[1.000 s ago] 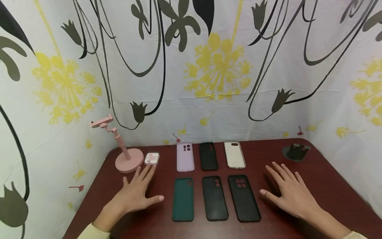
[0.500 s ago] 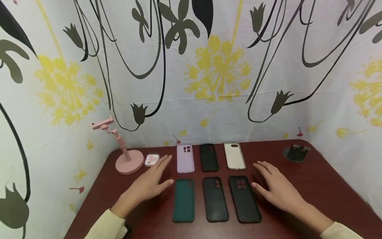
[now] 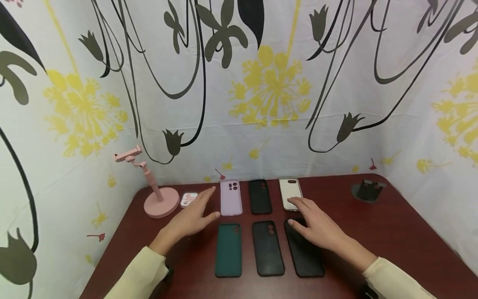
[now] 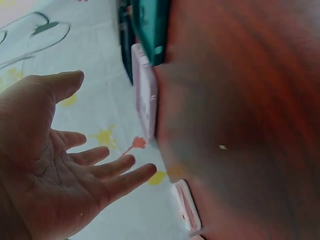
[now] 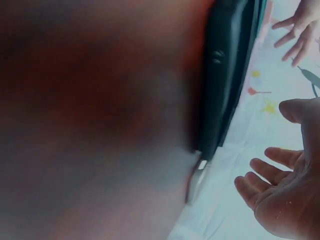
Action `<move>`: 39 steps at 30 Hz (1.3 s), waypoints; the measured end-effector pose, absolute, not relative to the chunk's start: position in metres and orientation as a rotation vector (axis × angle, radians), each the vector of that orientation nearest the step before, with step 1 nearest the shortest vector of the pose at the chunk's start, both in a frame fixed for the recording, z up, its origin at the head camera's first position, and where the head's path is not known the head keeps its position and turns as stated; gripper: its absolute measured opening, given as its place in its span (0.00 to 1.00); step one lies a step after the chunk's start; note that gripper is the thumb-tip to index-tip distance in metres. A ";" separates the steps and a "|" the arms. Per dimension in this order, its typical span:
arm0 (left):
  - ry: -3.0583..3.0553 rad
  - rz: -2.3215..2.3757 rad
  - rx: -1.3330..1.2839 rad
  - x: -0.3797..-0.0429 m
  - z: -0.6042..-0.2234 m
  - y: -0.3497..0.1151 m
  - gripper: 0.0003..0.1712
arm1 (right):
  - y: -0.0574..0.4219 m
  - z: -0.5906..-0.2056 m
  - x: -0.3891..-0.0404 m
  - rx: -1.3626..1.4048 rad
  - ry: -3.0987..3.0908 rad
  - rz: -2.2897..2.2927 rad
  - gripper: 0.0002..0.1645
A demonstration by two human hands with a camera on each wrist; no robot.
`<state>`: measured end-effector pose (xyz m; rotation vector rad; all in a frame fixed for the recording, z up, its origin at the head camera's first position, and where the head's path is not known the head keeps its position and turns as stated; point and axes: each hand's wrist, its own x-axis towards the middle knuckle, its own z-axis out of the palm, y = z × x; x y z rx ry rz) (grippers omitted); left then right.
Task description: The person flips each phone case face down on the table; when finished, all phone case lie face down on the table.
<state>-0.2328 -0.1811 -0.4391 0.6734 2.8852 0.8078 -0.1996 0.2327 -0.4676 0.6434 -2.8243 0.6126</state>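
Note:
Six phone cases lie in two rows on the dark red table. The back row has a lilac case, a black case and a white case. In front of them lie a green case, a dark grey case and a larger black case. My left hand, fingers extended and holding nothing, is left of the lilac and green cases. With loosely bent fingers, my right hand is over the larger black case, hiding its camera end; its fingertips overlap the white case's lower edge.
At the left stands a pink phone stand, beside a small white square case with pink marks, partly behind my left hand. A dark folding stand sits at the back right. Patterned cloth hangs behind the table.
Both hands have moved inward: the left to the right, near the lilac case, and the right to the left, over the larger black case. The phone cases lie as before.

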 end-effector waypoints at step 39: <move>2.421 1.356 0.196 -0.321 -0.447 -0.156 0.39 | 0.088 -0.463 -0.313 0.555 -2.871 1.624 0.30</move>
